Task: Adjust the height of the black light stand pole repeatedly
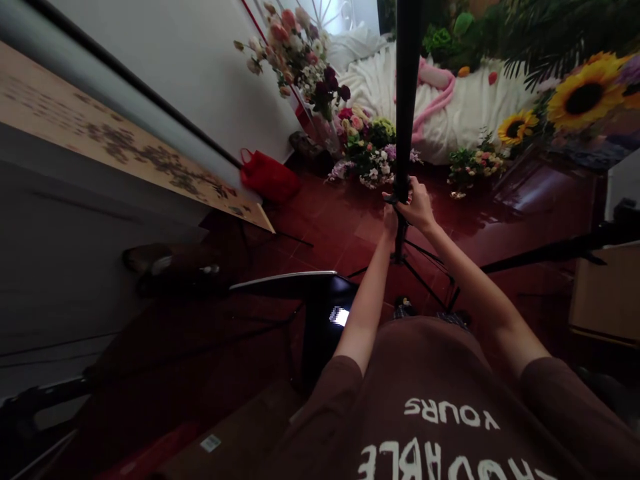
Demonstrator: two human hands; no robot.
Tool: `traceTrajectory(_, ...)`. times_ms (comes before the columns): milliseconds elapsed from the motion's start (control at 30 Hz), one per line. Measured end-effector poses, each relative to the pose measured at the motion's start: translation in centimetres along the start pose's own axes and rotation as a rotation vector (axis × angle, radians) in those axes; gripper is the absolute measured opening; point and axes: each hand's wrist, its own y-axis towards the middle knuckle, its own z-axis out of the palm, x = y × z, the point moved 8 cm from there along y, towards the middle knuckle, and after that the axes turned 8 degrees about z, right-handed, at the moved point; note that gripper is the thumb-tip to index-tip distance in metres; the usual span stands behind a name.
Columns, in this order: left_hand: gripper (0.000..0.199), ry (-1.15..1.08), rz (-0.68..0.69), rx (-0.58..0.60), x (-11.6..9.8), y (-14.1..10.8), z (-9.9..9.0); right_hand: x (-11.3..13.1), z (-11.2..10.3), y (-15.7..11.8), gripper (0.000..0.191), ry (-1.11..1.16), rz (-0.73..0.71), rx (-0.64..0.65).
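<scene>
A black upright pole (407, 100) rises from a tripod stand with black legs (425, 279) spread on the red tiled floor. Around the pole's lower part, at a dark collar or clamp, both hands meet. My right hand (419, 208) grips it from the right side, with its fingers bent round the pole. On the left side my left hand (389, 217) is closed against the pole just below the collar, partly hidden behind it. Where the fingers touch the collar, details are too dark to make out.
Flower bunches (370, 150) and a white draped cloth (450, 127) lie ahead. A red bag (267, 177) stands by the left wall. A black-topped table (320, 333) is near my left arm; a cardboard box (605, 293) and sunflowers (583, 99) are right.
</scene>
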Motion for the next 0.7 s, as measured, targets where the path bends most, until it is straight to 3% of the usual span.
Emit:
traceTrajectory(200,0.051,0.041,-0.055,0.001,0.7,-0.1,0.2,-4.7,-3.3,-4.5,0.046,-0.048,0.08,-0.004)
traceTrajectory(333,0.05,0.035,-0.054,0.036,0.4,-0.1,0.5,-7.8,-2.6,-5.6,0.039,-0.173,0.215,0.065)
traceTrajectory(400,0.049,0.042,-0.05,0.039,0.1,-0.3,0.5,-8.6,-1.8,-5.5,0.039,-0.126,0.29,0.074)
traceTrajectory(500,0.049,0.04,-0.082,0.038,0.2,-0.5,0.4,-9.5,0.4,-5.4,0.046,0.153,0.476,0.119)
traceTrajectory(600,0.047,0.006,-0.127,0.015,0.7,-0.5,0.3,-10.2,3.1,-5.9,0.043,0.582,0.707,0.219)
traceTrajectory(700,0.049,-0.02,-0.138,-0.019,1.2,-0.2,0.3,-9.8,4.8,-6.2,0.04,0.943,0.786,0.358)
